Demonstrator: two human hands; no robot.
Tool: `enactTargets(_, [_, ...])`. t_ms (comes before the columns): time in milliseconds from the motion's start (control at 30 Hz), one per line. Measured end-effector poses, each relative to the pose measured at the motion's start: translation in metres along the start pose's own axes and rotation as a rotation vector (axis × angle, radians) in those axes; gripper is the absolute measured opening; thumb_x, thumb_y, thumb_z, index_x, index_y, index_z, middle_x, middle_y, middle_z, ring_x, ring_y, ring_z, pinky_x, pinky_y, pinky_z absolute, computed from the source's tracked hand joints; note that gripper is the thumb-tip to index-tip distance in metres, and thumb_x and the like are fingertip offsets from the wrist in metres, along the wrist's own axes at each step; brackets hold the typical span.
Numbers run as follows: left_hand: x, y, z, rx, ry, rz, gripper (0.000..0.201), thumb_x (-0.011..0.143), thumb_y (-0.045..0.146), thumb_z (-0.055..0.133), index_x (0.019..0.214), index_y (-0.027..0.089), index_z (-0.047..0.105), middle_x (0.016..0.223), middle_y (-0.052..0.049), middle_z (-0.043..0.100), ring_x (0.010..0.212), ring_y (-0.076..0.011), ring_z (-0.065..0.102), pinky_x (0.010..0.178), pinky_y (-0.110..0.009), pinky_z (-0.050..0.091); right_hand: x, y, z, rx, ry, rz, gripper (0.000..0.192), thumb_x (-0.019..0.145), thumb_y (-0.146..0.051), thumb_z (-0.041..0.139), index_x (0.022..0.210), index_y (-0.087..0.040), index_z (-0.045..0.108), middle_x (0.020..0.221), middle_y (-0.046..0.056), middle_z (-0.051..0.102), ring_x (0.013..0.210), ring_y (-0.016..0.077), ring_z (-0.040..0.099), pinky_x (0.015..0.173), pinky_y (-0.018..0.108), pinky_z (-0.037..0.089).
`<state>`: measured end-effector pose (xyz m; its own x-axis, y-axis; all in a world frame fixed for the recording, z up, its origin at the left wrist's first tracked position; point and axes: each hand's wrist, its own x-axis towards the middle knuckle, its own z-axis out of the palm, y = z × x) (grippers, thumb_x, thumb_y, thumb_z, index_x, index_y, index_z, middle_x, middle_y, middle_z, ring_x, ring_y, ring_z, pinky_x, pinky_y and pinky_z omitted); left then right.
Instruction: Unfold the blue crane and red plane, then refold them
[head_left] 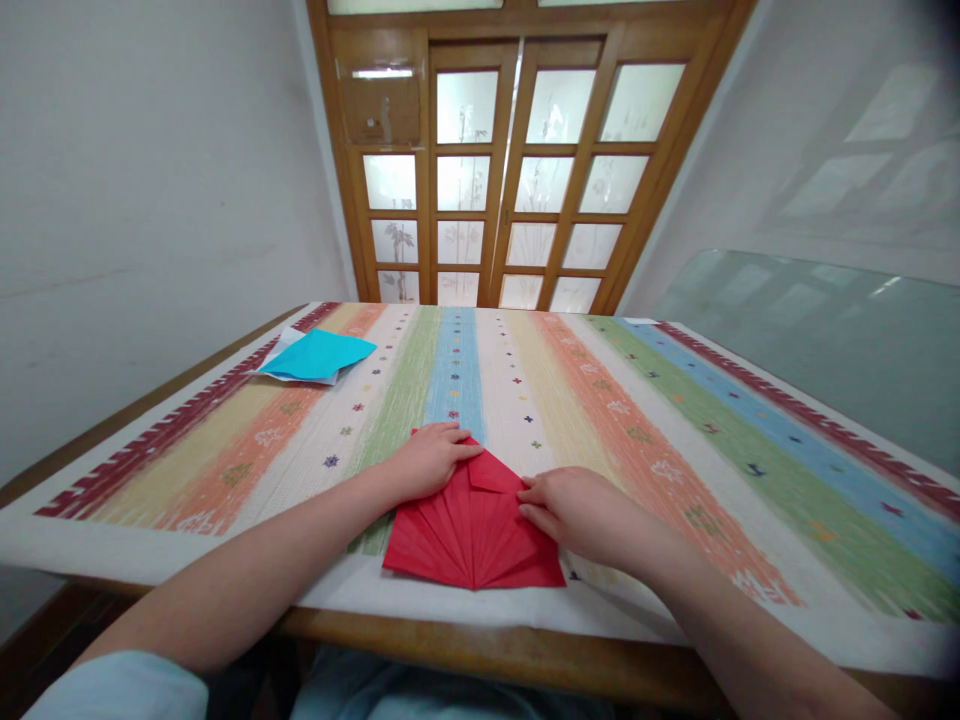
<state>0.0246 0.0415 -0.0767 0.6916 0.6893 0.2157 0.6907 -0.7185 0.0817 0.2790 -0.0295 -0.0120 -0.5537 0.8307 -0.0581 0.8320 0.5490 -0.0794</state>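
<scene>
A sheet of red origami paper [474, 545] lies at the table's near edge, with creases fanning out from its bottom middle. A small folded flap shows near its top, and its upper corner is partly covered by my left hand [431, 462]. That hand is closed on the paper's upper left edge, with fingertips resting on the red surface. On the right edge, my right hand [570, 508] pinches the paper between thumb and fingers. The undersides of both hands are hidden.
A turquoise sheet of paper [319, 356] lies over white paper [279, 352] at the far left of the table. A striped, patterned tablecloth [405, 400] covers the table. Behind stand wooden doors [517, 150] with glass panes; a glass panel [817, 340] leans at the right.
</scene>
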Motion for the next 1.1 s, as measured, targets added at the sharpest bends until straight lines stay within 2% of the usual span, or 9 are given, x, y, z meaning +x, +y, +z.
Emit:
enactTargets(167, [-0.001, 0.001, -0.001, 0.000, 0.002, -0.006, 0.041, 0.101, 0.020, 0.040, 0.133, 0.030, 0.064, 0.139, -0.007, 0.060, 0.132, -0.0262, 0.051, 0.112, -0.046, 0.038, -0.007, 0.009, -0.005, -0.041, -0.008, 0.052, 0.031, 0.091, -0.037, 0.058, 0.071, -0.021, 0.076, 0.072, 0.011, 0.075, 0.063, 0.0252, 0.070, 0.057, 0.033, 0.044])
enactTargets(367, [-0.002, 0.002, -0.003, -0.039, 0.005, 0.002, 0.042, 0.100, 0.021, 0.040, 0.134, 0.029, 0.063, 0.141, -0.007, 0.058, 0.133, -0.0245, 0.050, 0.114, -0.044, 0.036, -0.003, 0.026, -0.014, 0.041, -0.032, 0.131, 0.034, 0.091, -0.031, 0.053, 0.066, -0.022, 0.073, 0.069, 0.008, 0.074, 0.057, 0.0192, 0.065, 0.052, 0.029, 0.036])
enactTargets(467, [-0.003, 0.003, -0.004, -0.052, 0.005, -0.009, 0.042, 0.100, 0.020, 0.040, 0.134, 0.029, 0.063, 0.142, -0.008, 0.057, 0.133, -0.0244, 0.049, 0.114, -0.043, 0.036, 0.005, 0.031, -0.010, 0.062, 0.060, 0.162, 0.034, 0.094, -0.033, 0.050, 0.074, -0.022, 0.075, 0.077, 0.008, 0.076, 0.064, 0.0205, 0.067, 0.055, 0.029, 0.038])
enactTargets(567, [-0.004, 0.004, -0.005, -0.060, 0.002, -0.003, 0.043, 0.100, 0.019, 0.039, 0.136, 0.028, 0.061, 0.142, -0.008, 0.057, 0.133, -0.0243, 0.049, 0.114, -0.043, 0.036, 0.011, 0.029, -0.004, 0.132, 0.149, 0.162, 0.032, 0.097, -0.035, 0.049, 0.095, -0.023, 0.078, 0.095, 0.009, 0.078, 0.081, 0.0232, 0.071, 0.066, 0.030, 0.046])
enactTargets(667, [-0.004, 0.005, -0.006, -0.055, 0.006, -0.011, 0.042, 0.100, 0.020, 0.040, 0.137, 0.025, 0.059, 0.136, -0.010, 0.060, 0.127, -0.0249, 0.052, 0.110, -0.042, 0.039, 0.012, 0.020, -0.001, 0.200, 0.174, 0.044, 0.031, 0.098, -0.034, 0.050, 0.112, -0.022, 0.075, 0.110, 0.012, 0.076, 0.098, 0.0252, 0.070, 0.081, 0.033, 0.050])
enactTargets(767, [-0.004, 0.005, -0.006, -0.042, 0.012, -0.037, 0.038, 0.100, 0.023, 0.040, 0.132, 0.025, 0.062, 0.130, -0.010, 0.062, 0.120, -0.0254, 0.056, 0.104, -0.042, 0.043, 0.011, 0.008, -0.001, 0.233, 0.137, -0.189, 0.028, 0.096, -0.032, 0.055, 0.116, -0.023, 0.074, 0.114, 0.011, 0.074, 0.102, 0.0249, 0.068, 0.089, 0.035, 0.050])
enactTargets(833, [-0.004, 0.005, -0.005, -0.044, 0.008, -0.049, 0.037, 0.101, 0.025, 0.041, 0.130, 0.025, 0.063, 0.126, -0.009, 0.063, 0.116, -0.0253, 0.057, 0.101, -0.042, 0.044, 0.012, 0.001, 0.000, 0.248, 0.138, -0.282, 0.029, 0.096, -0.030, 0.057, 0.119, -0.025, 0.072, 0.116, 0.010, 0.073, 0.105, 0.0243, 0.066, 0.092, 0.036, 0.049])
enactTargets(900, [-0.004, 0.004, -0.004, -0.040, 0.008, -0.062, 0.036, 0.101, 0.026, 0.041, 0.128, 0.026, 0.064, 0.125, -0.009, 0.064, 0.116, -0.0257, 0.057, 0.100, -0.042, 0.044, 0.015, -0.005, 0.005, 0.247, 0.163, -0.311, 0.029, 0.095, -0.027, 0.057, 0.121, -0.025, 0.072, 0.116, 0.010, 0.072, 0.107, 0.0240, 0.065, 0.095, 0.037, 0.049])
enactTargets(1100, [-0.004, 0.004, -0.005, -0.036, 0.033, -0.080, 0.036, 0.099, 0.025, 0.043, 0.128, 0.026, 0.064, 0.125, -0.009, 0.064, 0.118, -0.0259, 0.056, 0.102, -0.043, 0.042, 0.022, -0.013, 0.018, 0.216, 0.192, -0.347, 0.026, 0.096, -0.021, 0.054, 0.109, -0.023, 0.077, 0.107, 0.010, 0.074, 0.099, 0.0229, 0.067, 0.093, 0.037, 0.049])
